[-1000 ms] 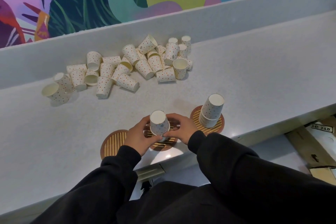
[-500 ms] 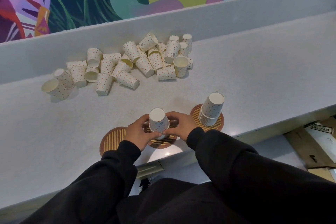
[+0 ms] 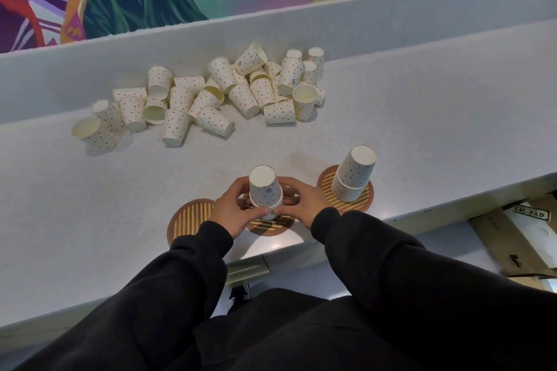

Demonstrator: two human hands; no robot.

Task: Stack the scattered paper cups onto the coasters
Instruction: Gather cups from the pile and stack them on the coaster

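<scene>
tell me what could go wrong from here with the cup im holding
The right hand works close beside the tall stack on the right coaster; a careless withdrawal might topple it.
The upside-down cup, gripped by it and the left hand, is over the middle coaster, close to the edge of the counter; a slip might drop it off.

Black-sleeved left hand (image 3: 230,211) and right hand (image 3: 304,200) grip opposite sides of an upturned white dotted paper cup (image 3: 265,190).
</scene>
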